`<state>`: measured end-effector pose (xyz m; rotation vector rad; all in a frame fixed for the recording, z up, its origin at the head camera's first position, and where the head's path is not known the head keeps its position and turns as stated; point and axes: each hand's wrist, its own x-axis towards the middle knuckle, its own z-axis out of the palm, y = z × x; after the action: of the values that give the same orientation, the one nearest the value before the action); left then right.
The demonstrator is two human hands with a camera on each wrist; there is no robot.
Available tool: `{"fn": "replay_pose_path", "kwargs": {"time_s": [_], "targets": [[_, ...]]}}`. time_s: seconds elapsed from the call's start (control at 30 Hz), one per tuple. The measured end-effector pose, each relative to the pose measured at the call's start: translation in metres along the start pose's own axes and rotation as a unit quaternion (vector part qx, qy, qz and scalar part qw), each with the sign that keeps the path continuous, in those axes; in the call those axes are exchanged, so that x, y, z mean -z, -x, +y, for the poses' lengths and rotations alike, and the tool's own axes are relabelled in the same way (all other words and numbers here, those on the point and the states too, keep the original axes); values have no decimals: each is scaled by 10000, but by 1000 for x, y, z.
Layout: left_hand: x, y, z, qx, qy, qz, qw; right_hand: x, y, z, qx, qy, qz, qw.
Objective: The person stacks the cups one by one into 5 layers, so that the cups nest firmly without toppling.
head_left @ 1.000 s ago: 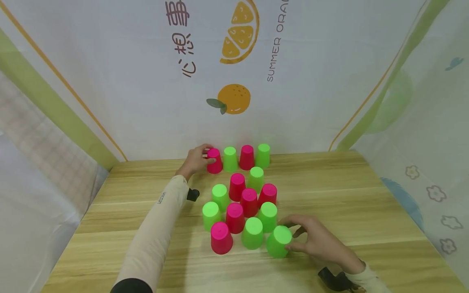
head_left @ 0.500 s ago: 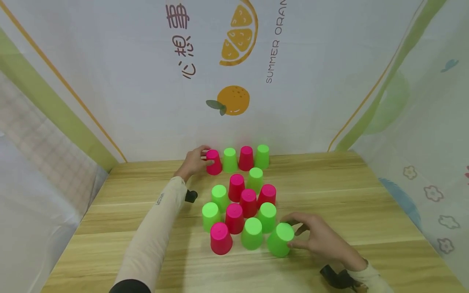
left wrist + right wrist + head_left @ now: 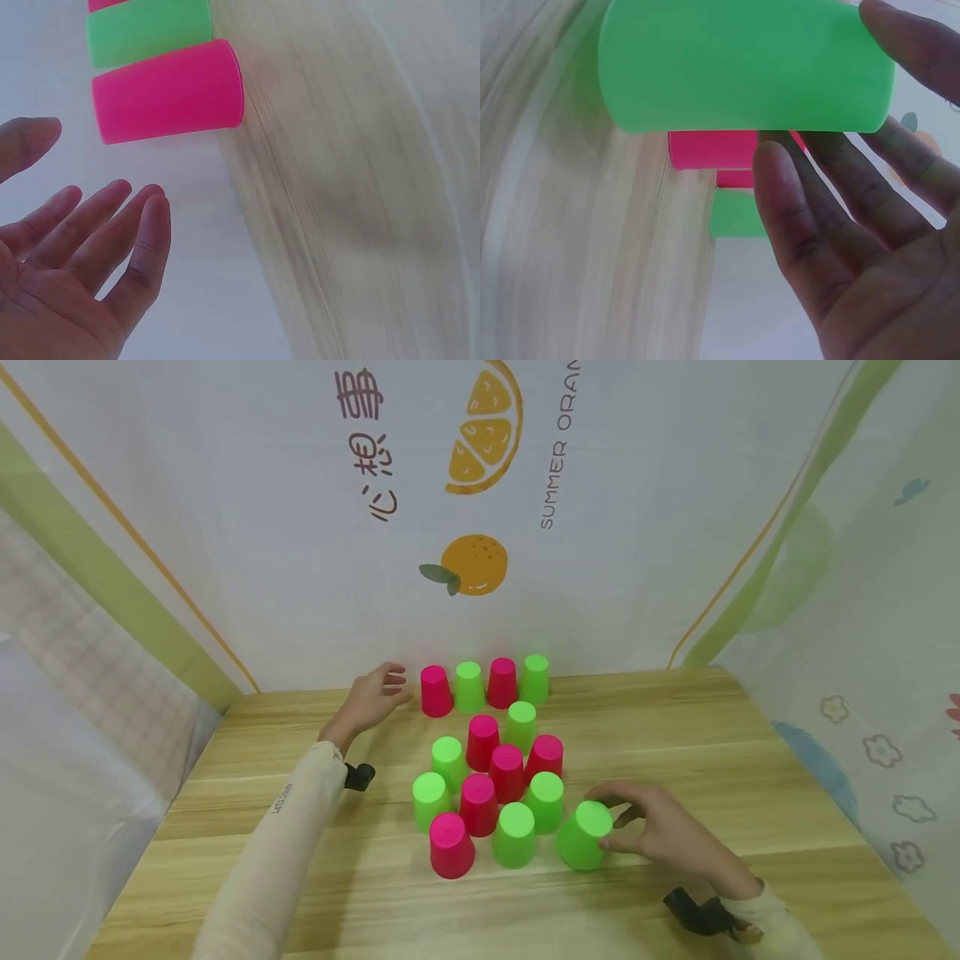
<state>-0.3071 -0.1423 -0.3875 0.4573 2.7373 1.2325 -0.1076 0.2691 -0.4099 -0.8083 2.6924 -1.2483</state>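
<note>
Near the back edge, my left hand [image 3: 371, 698] is off the table with fingers spread and loosely bent, holding nothing. A gap separates it from an upside-down pink-red plastic cup [image 3: 436, 693], the leftmost of the back row; the same pink cup [image 3: 169, 94] lies beyond the fingertips in the left wrist view. My right hand [image 3: 662, 828] holds a green cup [image 3: 582, 837] at the front right between thumb and fingers. That cup leans slightly. In the right wrist view, the green cup [image 3: 746, 67] partly hides the fingers behind it.
Several more upside-down cups, green and pink, form a staggered group mid-table, with a pink cup [image 3: 452, 847] at its front left and a green cup [image 3: 514, 837] left of the held one. A printed curtain [image 3: 300, 568] hangs behind the wooden table [image 3: 735, 760].
My left hand has let go of the back-row pink cup and drawn away to the left. My right hand has carried the green cup a little right and away from me.
</note>
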Motion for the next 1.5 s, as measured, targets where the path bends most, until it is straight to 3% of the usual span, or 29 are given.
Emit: {"fn": "replay_pose_path", "kwargs": {"time_s": [0.2, 0.47, 0.63, 0.83, 1.13, 1.33, 1.5], "targets": [[1, 25, 3, -171, 78, -88, 9998, 7, -5, 9, -230, -53, 80, 9997], [-15, 60, 13, -769, -76, -82, 9970, 15, -17, 17, -279, 107, 149, 9994], [-21, 80, 22, -741, -3, -206, 9970, 22, -29, 23, -332, 196, 242, 9990], [-25, 97, 25, -885, -92, -253, 9957, 32, -44, 34, -473, 181, 352, 9981], [-37, 122, 19, -902, -84, -393, 9951, 43, -70, 54, -701, 337, 427, 9961], [-45, 131, 18, -850, 44, -417, 9955, 50, -91, 57, -745, 514, 406, 9951], [-53, 134, 20, -804, 108, -494, 9955, 55, -112, 64, -1141, 489, 455, 9912]]}}
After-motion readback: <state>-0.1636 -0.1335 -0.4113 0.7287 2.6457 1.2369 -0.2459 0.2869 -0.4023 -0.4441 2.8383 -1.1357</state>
